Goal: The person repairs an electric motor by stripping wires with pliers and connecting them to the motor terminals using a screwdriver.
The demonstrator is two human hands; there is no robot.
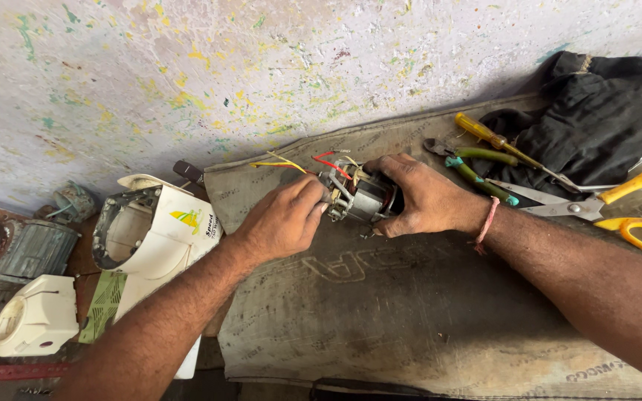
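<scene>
Small motor (360,194) w/ red & yellow wires, mid grey mat (380,312). R hand (421,197) fingers closed round motor body; L hand (282,220) fingers pinched on its end. Pliers (477,167), screwdriver (495,141), yellow scissors (618,204) just beside R wrist
</scene>
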